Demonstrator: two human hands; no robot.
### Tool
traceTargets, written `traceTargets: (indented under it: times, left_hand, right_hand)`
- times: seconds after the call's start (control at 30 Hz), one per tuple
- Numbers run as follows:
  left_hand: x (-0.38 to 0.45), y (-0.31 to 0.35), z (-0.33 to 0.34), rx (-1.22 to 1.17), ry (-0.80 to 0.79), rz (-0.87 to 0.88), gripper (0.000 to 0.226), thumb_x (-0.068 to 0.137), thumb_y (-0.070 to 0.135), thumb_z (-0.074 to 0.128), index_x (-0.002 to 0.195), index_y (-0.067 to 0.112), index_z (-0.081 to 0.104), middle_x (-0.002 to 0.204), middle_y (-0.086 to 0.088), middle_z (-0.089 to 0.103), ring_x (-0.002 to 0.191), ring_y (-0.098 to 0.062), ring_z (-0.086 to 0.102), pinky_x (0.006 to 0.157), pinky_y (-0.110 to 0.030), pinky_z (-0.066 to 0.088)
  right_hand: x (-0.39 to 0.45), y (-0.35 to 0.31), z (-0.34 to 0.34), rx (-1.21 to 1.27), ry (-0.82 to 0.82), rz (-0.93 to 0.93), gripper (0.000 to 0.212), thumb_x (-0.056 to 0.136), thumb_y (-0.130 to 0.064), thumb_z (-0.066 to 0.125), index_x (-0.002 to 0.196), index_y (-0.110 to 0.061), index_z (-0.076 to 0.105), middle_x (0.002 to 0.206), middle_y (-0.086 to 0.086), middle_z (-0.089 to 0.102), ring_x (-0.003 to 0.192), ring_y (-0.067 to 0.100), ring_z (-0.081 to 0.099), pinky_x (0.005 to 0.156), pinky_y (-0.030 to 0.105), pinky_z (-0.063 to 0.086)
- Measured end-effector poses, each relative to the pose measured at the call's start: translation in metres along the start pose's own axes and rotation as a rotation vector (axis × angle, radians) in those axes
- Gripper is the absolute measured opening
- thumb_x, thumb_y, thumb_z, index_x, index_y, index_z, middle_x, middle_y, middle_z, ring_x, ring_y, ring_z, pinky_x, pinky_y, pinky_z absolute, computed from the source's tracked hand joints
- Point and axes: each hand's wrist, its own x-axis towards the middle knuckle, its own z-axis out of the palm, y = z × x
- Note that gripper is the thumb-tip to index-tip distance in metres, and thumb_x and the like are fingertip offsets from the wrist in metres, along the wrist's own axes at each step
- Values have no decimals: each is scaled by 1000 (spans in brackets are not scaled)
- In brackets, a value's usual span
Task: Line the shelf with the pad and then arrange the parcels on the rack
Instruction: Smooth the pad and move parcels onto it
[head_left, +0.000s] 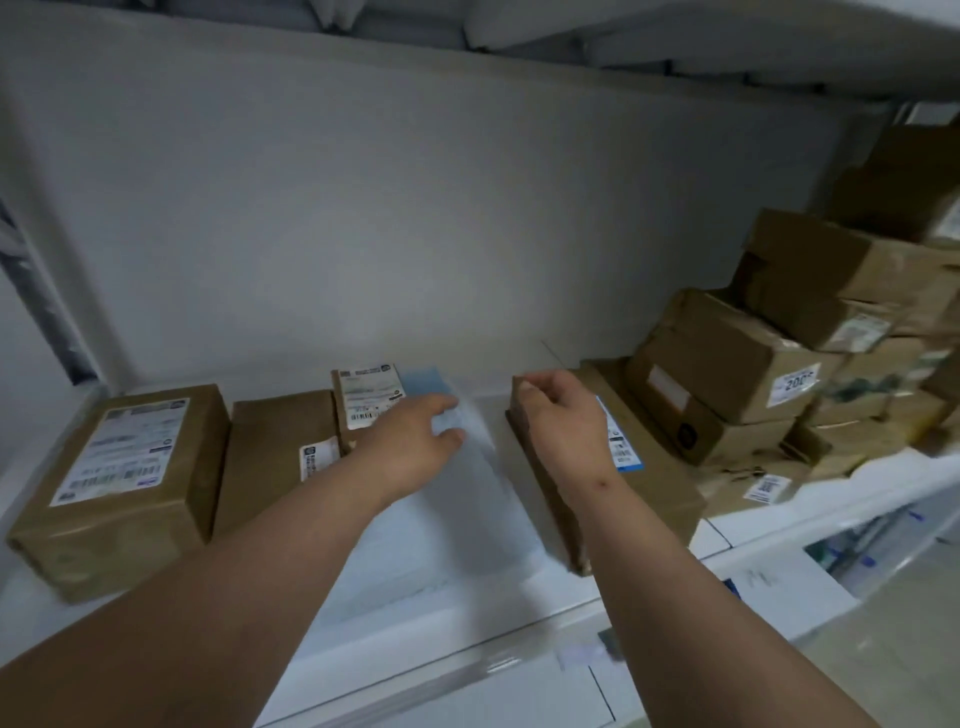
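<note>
Lying flat between brown parcels (130, 478), pale translucent pad (467, 499) under both hands (410, 447).

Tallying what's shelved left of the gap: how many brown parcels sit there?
3: a big labelled parcel far left, a plain-fronted parcel beside it, and a smaller labelled parcel partly behind the left hand. Others may be hidden.

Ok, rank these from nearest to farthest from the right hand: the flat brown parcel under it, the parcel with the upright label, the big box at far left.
1. Flat brown parcel, under the right hand.
2. Upright-label parcel, past the left hand.
3. Big box, far left.
</note>
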Motion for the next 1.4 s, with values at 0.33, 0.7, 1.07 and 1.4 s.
traceTargets:
  times: [0.33, 0.7, 1.07, 1.4]
  left_hand:
    - [-6, 76, 74, -291, -209, -281, 48, 102, 42, 46, 142, 15, 49, 148, -5, 47, 134, -24, 45, 103, -29, 35]
    - [-13, 109, 103, -822, -31, -424, 25, 98, 35, 58, 120, 25, 63, 104, 2, 74, 97, -16, 68, 80, -32, 51]
    - [-28, 109, 73, -993, 176, -177, 38, 101, 45, 45, 139, 46, 49, 130, 9, 65, 116, -13, 64, 104, -38, 49]
    - [-69, 54, -1, -949, 547, -228, 38, 103, 10, 42, 109, 37, 67, 115, 2, 72, 96, -17, 72, 74, -28, 58]
  right_hand:
    - [42, 72, -107, -755, -296, 275, 60, 92, -51, 52, 137, -12, 44, 137, 14, 47, 124, 36, 45, 102, 42, 40]
    - [60, 78, -125, -254, -318, 217, 51, 87, -43, 66, 127, -18, 48, 123, 6, 58, 110, 27, 58, 89, 39, 52]
    - [51, 60, -115, 659, -548, 397, 47, 92, -20, 64, 131, -42, 48, 116, 2, 70, 103, 31, 68, 84, 59, 56]
    - [7, 11, -37, 762, -786, 387, 32, 99, -31, 52, 130, -38, 56, 119, -1, 72, 108, 30, 68, 92, 60, 50]
